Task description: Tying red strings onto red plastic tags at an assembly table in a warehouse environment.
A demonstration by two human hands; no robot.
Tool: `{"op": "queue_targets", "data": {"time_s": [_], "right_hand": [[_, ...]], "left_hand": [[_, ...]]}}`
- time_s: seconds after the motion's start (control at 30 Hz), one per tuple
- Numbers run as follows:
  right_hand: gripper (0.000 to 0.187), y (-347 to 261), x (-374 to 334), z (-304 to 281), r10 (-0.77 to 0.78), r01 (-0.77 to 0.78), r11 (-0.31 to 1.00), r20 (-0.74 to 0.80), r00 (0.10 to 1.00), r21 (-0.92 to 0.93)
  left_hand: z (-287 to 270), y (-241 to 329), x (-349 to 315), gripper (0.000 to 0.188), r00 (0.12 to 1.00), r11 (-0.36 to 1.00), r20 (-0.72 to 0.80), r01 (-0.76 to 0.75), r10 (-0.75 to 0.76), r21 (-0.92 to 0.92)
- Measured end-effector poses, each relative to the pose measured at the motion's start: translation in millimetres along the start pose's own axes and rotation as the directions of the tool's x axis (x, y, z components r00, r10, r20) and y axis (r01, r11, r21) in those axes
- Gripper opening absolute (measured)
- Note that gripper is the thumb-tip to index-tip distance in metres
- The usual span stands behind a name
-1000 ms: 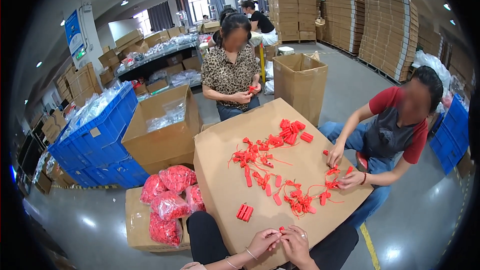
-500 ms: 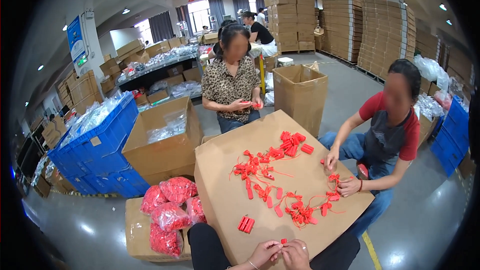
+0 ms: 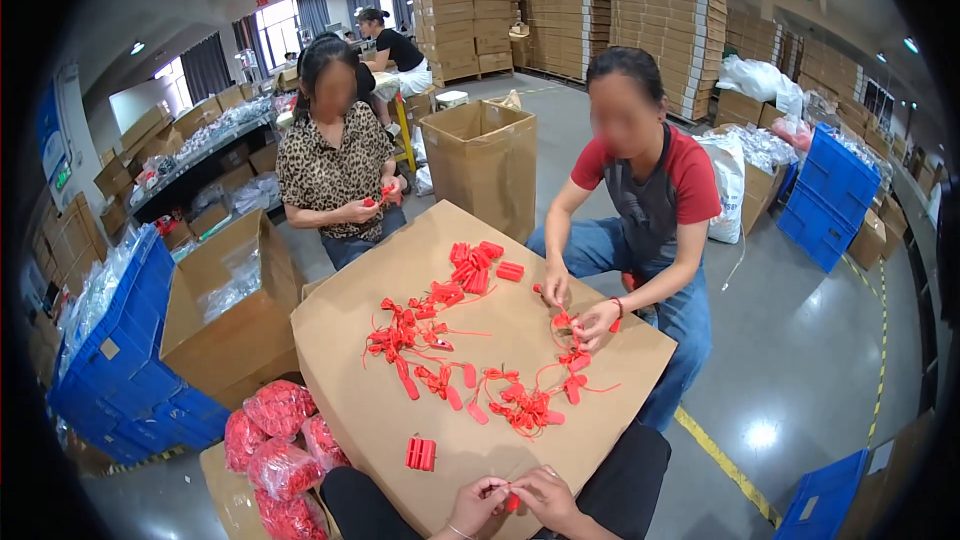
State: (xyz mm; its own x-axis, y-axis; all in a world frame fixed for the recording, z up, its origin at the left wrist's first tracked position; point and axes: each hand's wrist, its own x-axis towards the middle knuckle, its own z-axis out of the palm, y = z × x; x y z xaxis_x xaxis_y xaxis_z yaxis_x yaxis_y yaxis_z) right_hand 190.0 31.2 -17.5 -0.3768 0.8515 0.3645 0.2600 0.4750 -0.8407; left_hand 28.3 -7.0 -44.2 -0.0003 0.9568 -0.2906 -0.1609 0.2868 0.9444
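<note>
Head view: a large brown cardboard tabletop (image 3: pixel 400 420) fills the middle, strewn with red plastic tags (image 3: pixel 440 340) on thin red strings. Two seated co-workers across it handle tags of their own. A small stack of red tags (image 3: pixel 421 454) lies near the tabletop's near edge. Lowest in frame, the left hand (image 3: pixel 478 502) and the right hand (image 3: pixel 545 498) meet, the fingers of both pinched together on one small red tag (image 3: pixel 511 502) just above the person's dark lap.
</note>
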Motion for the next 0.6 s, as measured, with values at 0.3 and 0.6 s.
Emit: {"op": "queue_targets", "data": {"time_s": [0.3, 0.6], "right_hand": [[0.011, 16, -16, 14, 0.314, -0.314, 0.821, 0.083, 0.946, 0.477], [0.011, 11, -22, 16, 0.495, -0.511, 0.476, 0.262, 0.828, 0.716]], "left_hand": [[1, 10, -6, 0.016, 0.993, 0.997, 0.115, -0.008, 0.017, -0.081], [-6, 15, -11, 0.015, 0.981, 0.996, 0.173, 0.085, -0.082, -0.013]]}}
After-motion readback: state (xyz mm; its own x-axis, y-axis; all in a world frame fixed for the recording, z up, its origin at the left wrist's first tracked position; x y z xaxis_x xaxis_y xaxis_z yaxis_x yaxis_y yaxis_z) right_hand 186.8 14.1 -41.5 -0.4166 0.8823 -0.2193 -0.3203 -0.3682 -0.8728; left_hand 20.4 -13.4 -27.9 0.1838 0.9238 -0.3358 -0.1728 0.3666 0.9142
